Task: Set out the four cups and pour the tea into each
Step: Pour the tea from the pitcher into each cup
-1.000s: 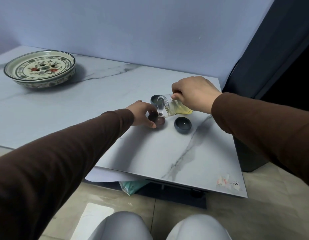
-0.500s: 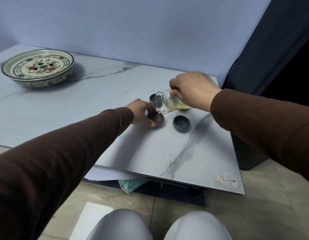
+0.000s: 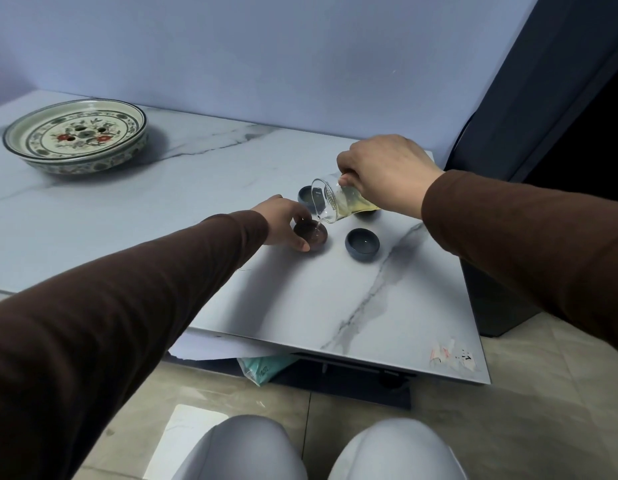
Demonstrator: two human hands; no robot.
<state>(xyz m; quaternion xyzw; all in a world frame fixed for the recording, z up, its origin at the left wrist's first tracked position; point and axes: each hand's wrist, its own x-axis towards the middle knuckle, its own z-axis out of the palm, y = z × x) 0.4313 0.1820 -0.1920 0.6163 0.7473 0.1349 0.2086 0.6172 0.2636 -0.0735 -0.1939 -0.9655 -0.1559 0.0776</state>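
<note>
Far left on marble table (image 3: 127, 216): patterned dish (image 3: 75, 136). Centre: left hand (image 3: 283, 221) grasping brown cup (image 3: 311, 236), steadying it on the surface. Above it, tilted glass pitcher (image 3: 335, 200) of yellow tea, thin stream entering cup, pitcher clasped in right hand (image 3: 387, 174). Behind pitcher, dark cup (image 3: 308, 195). Right, nearer: another grey cup (image 3: 362, 244), apart.

No text reads clearly: a sticker (image 3: 454, 357) on the table (image 3: 335, 299) at five o'clock shows only smudged red and black marks.
</note>
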